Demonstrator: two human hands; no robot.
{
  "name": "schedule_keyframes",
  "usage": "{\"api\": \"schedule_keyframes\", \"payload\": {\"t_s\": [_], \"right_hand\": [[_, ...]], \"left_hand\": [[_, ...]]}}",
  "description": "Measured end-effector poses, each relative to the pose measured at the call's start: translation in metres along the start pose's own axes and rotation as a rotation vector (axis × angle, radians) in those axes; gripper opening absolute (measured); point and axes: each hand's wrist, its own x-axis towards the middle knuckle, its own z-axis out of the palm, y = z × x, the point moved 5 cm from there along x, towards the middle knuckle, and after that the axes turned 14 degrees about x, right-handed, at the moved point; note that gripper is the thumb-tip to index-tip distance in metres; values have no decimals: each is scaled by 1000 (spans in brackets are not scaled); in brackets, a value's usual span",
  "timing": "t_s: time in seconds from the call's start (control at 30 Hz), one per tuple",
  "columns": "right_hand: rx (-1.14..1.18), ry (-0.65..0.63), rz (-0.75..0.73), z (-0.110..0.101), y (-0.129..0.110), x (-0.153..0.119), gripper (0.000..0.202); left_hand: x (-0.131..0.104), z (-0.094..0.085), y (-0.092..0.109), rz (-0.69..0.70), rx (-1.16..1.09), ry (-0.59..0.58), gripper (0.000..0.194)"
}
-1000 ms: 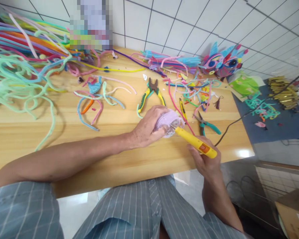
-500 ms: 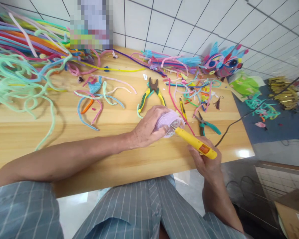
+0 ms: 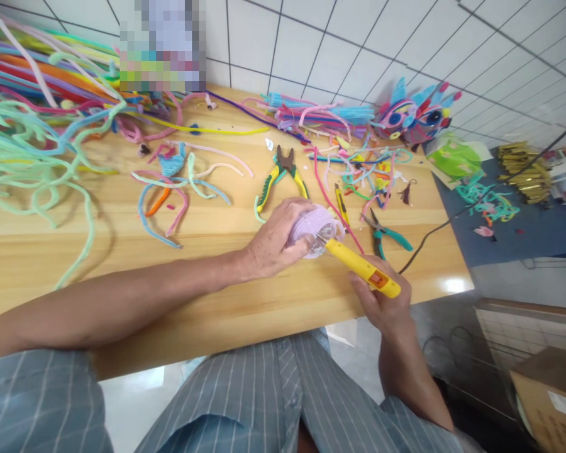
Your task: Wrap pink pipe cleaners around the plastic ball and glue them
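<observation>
Now, over the right half of the pale wooden desk, nearer its front edge than its back, the left hand is curled round a lilac, rounded bundle of fuzzy stems, thumb pressed to its near side. And the right hand wraps a yellow plastic glue-gun-like tool, its metal tip at the bundle's right side; whether it touches, one cannot tell. Just behind the left hand, yellow-and-green-handled pliers lie spread! Teal-handled pointed pliers rest towards the desk's right edge, beside a thin black cable. Mint-green fuzzy stems tangle at the left end; a blue-and-pink big-eyed figure sits by the back right corner.
</observation>
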Motion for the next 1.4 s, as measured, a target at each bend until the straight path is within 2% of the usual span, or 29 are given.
{"api": "schedule_keyframes", "payload": {"t_s": [0.17,0.5,0.83,1.4], "right_hand": [[20,-12,7,1,-3,4,18],[108,-14,71,4,5,-3,25],[63,1,11,3,-1,1,25],[42,1,11,4,3,-1,22]], "left_hand": [[1,0,1,-1,14,14,45],[0,-1,2,3,41,2,47],[1,0,2,15,28,14,46],[-1,0,0,-8,16,3,47]]}}
